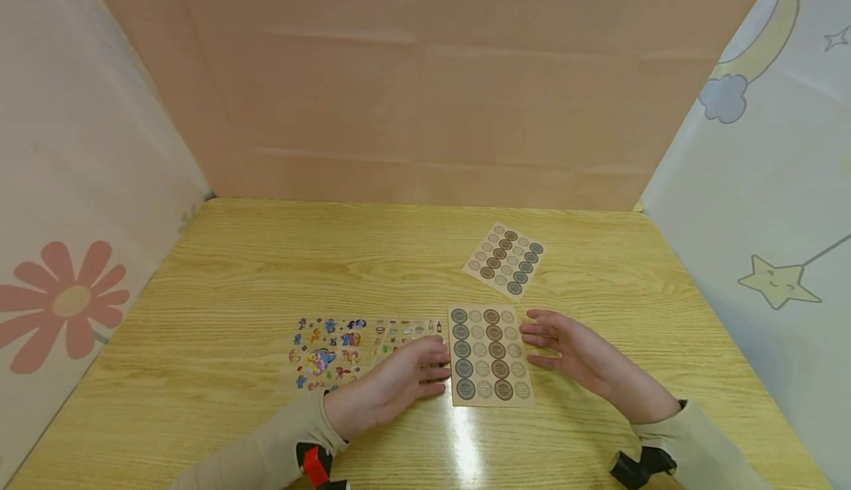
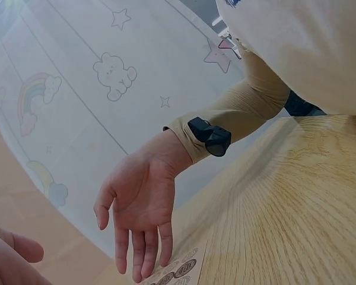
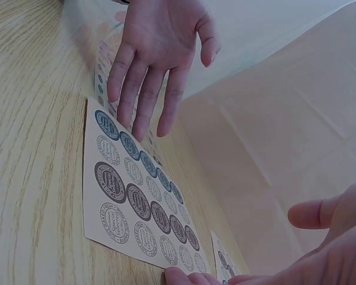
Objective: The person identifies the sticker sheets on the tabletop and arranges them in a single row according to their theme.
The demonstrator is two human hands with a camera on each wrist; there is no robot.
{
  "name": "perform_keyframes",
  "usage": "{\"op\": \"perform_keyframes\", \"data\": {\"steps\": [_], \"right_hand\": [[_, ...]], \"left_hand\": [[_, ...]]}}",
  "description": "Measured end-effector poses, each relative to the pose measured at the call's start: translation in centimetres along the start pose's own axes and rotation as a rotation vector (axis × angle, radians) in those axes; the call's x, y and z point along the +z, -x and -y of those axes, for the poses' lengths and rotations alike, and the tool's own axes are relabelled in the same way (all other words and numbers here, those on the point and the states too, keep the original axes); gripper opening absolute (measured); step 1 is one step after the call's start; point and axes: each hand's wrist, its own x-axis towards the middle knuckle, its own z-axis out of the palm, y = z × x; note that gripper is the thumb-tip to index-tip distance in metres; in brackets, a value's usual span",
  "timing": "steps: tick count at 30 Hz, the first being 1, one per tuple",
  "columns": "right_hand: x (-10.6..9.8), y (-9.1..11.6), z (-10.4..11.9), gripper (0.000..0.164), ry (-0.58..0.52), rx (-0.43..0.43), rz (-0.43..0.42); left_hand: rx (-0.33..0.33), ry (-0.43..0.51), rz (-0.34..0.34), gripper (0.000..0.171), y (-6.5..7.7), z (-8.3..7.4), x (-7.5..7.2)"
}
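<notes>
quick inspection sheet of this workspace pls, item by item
surface: wooden table, light glare near the front edge
job's things: sheet of round stickers lying flat between both hands
clutter: second round-sticker sheet farther back; colourful cartoon sticker sheet and small clear sticker sheet to the left
hands: left hand flat at the sheet's left edge; right hand with straight fingers at its right edge
cables: nothing seen
surroundings: brown cardboard backdrop; printed cloth with stars and flowers on both sides

On the table (image 1: pixel 233 268), a seal sheet (image 1: pixel 490 355) lay between the hands: left hand (image 1: pixel 392 386) at its left edge, right hand (image 1: pixel 575 353) at its right. A second seal sheet (image 1: pixel 504 259) lay behind it, a cartoon sheet (image 1: pixel 329 351) further left.
</notes>
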Motion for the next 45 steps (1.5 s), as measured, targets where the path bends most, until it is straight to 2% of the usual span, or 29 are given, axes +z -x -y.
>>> {"op": "perform_keyframes", "data": {"steps": [9, 15, 23, 30, 36, 40, 45], "right_hand": [[0.0, 0.0, -0.1, 0.060, -0.010, 0.006, -0.011], [-0.1, 0.0, 0.0, 0.059, -0.015, -0.007, 0.012], [-0.7, 0.2, 0.8, 0.058, 0.012, -0.059, 0.019], [-1.2, 0.3, 1.2, 0.052, -0.024, -0.118, 0.095], [-1.6, 0.0, 1.6, 0.040, -0.083, -0.143, 0.162], [-2.2, -0.3, 2.0, 0.036, -0.148, -0.166, 0.209], [-2.9, -1.0, 2.4, 0.035, -0.237, -0.176, 0.254]], "left_hand": [[-0.002, -0.009, 0.001, 0.070, 0.1, 0.0, -0.1], [0.000, -0.006, 0.007, 0.066, 0.3, -0.2, 0.0], [0.028, -0.035, 0.075, 0.066, 0.0, -0.7, -0.2], [0.046, -0.030, 0.107, 0.063, -0.6, -1.3, -0.5], [0.055, -0.035, 0.117, 0.044, -1.0, -2.0, -0.5], [0.066, -0.055, 0.134, 0.036, -1.4, -2.9, -0.3], [0.082, -0.082, 0.152, 0.036, -1.7, -4.4, 0.1]]}}
